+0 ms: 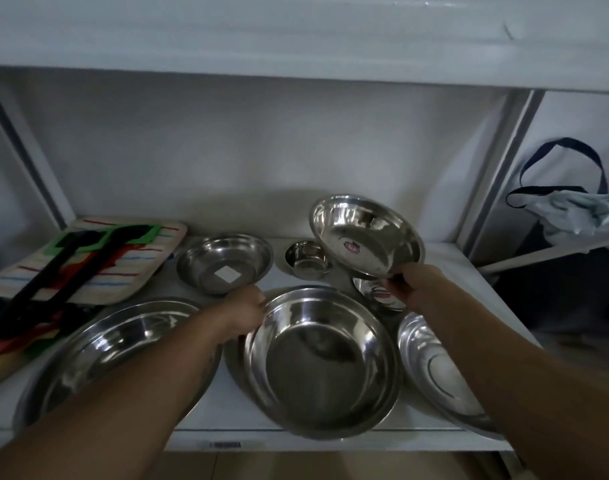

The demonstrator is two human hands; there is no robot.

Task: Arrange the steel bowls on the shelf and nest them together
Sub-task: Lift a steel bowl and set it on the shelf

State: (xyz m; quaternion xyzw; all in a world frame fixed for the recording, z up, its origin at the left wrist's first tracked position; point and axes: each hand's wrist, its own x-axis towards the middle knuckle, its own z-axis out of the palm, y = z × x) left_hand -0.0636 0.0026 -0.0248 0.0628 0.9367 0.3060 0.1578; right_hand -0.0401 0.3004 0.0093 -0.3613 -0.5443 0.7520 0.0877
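Steel bowls sit scattered on the shelf [445, 258] — my right hand [408, 284] pinches a medium bowl [365, 233] aloft by its rim; my left hand [244, 311] grips the deep bowl [322, 362]. Next, I judge: lower it inside, centred.

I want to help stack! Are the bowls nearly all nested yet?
Not nearly. No finished stack shows yet. The right hand holds a bowl up, tilted; the left hand grips the big bowl at the shelf front. The wide bowl, small cup and others sit separately.
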